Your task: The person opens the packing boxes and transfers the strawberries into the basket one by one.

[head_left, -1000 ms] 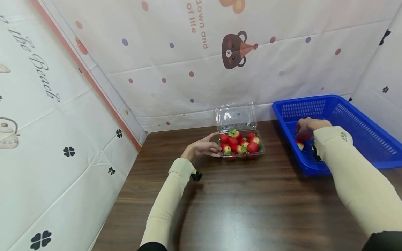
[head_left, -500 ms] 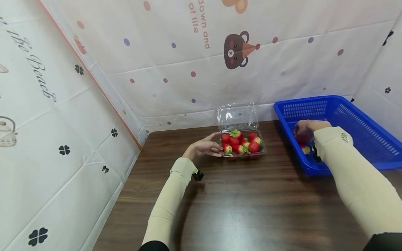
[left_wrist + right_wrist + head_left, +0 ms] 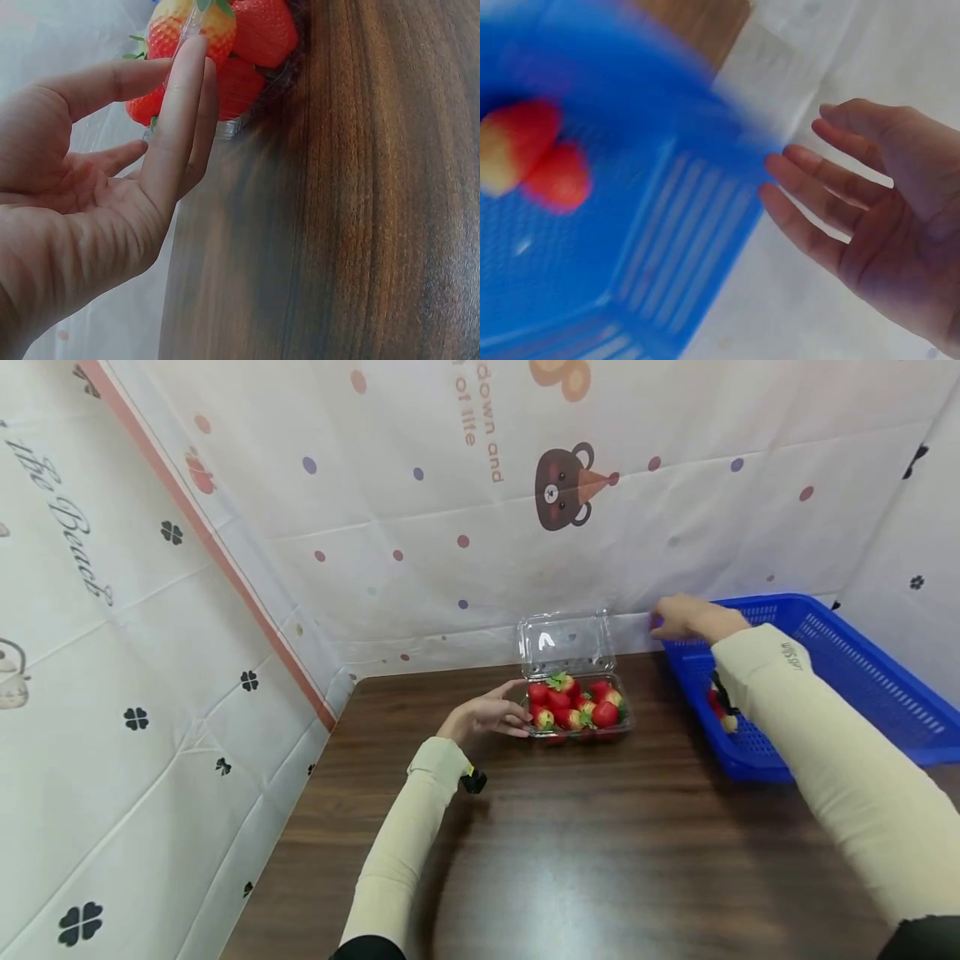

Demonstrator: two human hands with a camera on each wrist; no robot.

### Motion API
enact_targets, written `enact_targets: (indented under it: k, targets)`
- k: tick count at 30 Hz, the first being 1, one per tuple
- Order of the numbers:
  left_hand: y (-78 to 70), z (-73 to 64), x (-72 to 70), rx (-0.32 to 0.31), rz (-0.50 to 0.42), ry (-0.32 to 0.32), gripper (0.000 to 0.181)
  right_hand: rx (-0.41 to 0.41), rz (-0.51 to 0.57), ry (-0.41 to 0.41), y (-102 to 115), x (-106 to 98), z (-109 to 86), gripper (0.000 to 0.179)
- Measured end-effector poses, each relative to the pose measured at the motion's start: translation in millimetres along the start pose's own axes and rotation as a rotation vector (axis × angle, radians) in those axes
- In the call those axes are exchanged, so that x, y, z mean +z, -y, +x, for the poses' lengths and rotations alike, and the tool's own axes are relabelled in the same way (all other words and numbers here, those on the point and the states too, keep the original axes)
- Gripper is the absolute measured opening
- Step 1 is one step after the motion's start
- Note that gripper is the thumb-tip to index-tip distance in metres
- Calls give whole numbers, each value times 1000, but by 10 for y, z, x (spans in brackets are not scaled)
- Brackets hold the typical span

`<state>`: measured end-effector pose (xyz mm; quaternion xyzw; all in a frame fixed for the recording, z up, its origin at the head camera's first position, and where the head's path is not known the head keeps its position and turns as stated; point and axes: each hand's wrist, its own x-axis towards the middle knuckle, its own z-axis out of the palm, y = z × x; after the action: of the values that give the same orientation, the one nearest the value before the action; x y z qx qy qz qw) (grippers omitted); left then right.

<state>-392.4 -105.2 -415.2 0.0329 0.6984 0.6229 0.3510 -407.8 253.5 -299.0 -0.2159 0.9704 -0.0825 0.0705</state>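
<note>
Several red strawberries with pale yellowish tops and green leaves fill a clear plastic clamshell box, its lid raised at the back. At the box's left side is my left hand; in the left wrist view its fingers are fairly straight, tips right at the clear rim. My right hand is over the back left corner of the blue plastic basket. Nothing lies between its loosely bent, spread fingers in the right wrist view. Strawberries lie inside the basket, partly hidden by the right sleeve in the head view.
The dark wooden table spans the front. Printed white cloth hangs behind the box and basket, with more cloth along both sides. The basket's walls rise between its strawberries and the box.
My right hand has come up from the strawberries inside the basket and moved back and left to its rear corner. The left hand and the box stay in place.
</note>
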Motion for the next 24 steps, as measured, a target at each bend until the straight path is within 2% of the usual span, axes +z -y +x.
enact_targets:
  k: [1,3,4,6,9,11,13,17,20,24]
  targets:
    - [9,-9,-1,-3,1,-1,87,-52,-6,-14,93,17,57,24]
    - [25,-22,6,-8,-1,-3,86,-142,4,14,289,81,148,22]
    - [30,-26,15,-6,-1,-3,85,-185,16,48,388,122,181,20]
    - [40,-20,34,-3,0,0,84,-222,58,187,598,204,194,18]
    - [36,-25,58,-3,-1,-6,83,-177,77,422,894,304,169,22]
    - [29,-33,58,-4,6,-14,82,-130,37,520,1054,353,145,26]
    - [14,-54,55,-7,13,-23,82,-109,-27,542,1155,403,138,30]
    - [3,-64,43,-11,22,-22,82,-95,-137,519,1223,507,109,43]
    - [4,-67,28,-17,15,-22,83,-89,-157,506,1198,582,94,52]
    - [-1,-57,15,-16,3,-19,83,-97,-121,493,1134,618,93,58]
